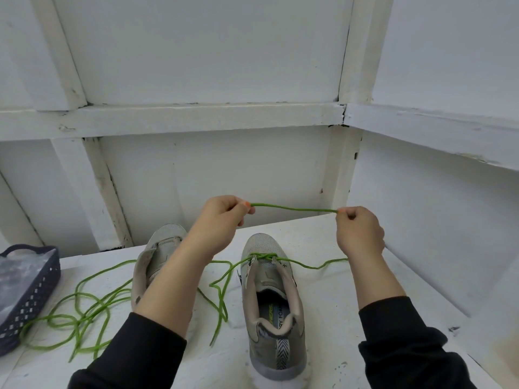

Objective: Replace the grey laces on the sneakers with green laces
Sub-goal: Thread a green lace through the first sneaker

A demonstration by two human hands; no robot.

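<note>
Two grey sneakers stand on the white table, toes pointing away. The right sneaker has a green lace threaded through its front eyelets only. My left hand and my right hand each pinch that lace above the shoes, and a short stretch runs taut between them. The left sneaker has no lace and is partly hidden behind my left forearm. Another green lace lies loose in loops on the table to the left.
A dark blue plastic basket with a clear bag in it sits at the left table edge. White walls with beams close off the back and right of the table.
</note>
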